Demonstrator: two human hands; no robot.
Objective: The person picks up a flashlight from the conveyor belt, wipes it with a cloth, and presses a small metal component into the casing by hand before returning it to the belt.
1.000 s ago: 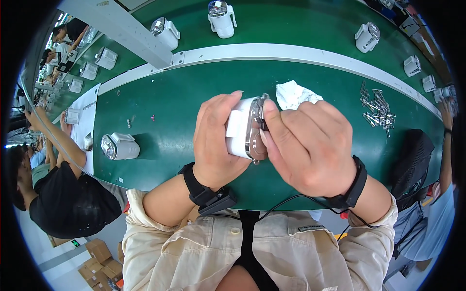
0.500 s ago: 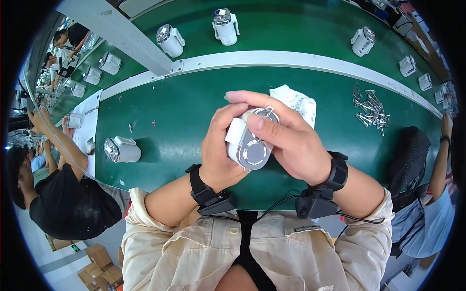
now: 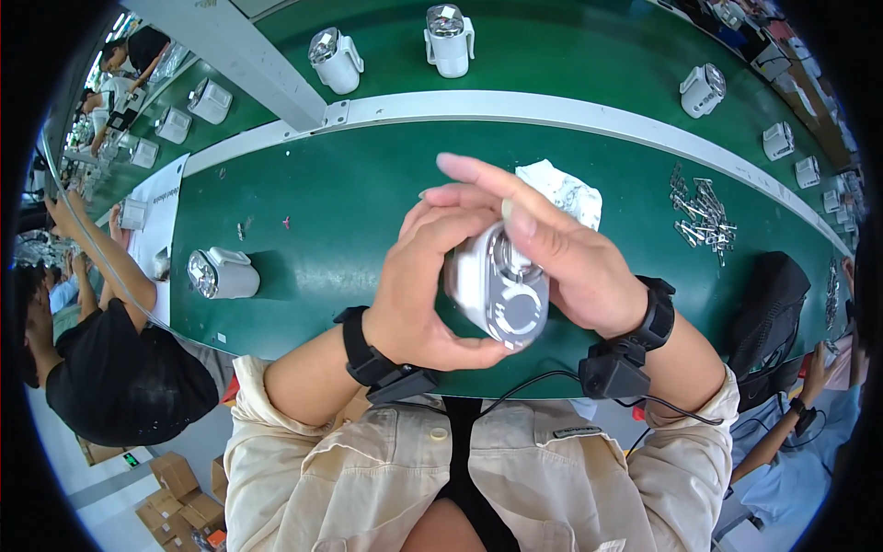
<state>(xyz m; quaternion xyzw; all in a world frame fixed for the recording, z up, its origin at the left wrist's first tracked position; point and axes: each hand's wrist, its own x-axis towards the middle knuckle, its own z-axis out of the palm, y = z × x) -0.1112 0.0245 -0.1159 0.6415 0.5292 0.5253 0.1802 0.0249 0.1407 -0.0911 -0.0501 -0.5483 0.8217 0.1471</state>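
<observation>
Between my two hands, above the green worktop, is a white plastic housing with a grey oval end face [image 3: 521,315] turned up toward me; motion smears it. My left hand [image 3: 418,285] wraps its left side, with the thumb under the lower end. My right hand [image 3: 584,267] lies against its right and far side, thumb near the upper end and fingers stretched over the top. The fingertips on the far side are hidden. A white crumpled cloth or bag [image 3: 566,191] lies just beyond my right hand.
A white lamp-like unit with a handle and clear dome [image 3: 223,273] lies at left. Small metal parts [image 3: 706,216] are heaped at right, near a black bag [image 3: 768,313]. Behind a white rail [image 3: 515,103], several similar units [image 3: 451,46] stand. Co-workers sit on both sides.
The housing has tilted and shifted a little right, and my left thumb now reaches under its lower end. My right fingers lift and spread more. Units behind the rail have moved right.
</observation>
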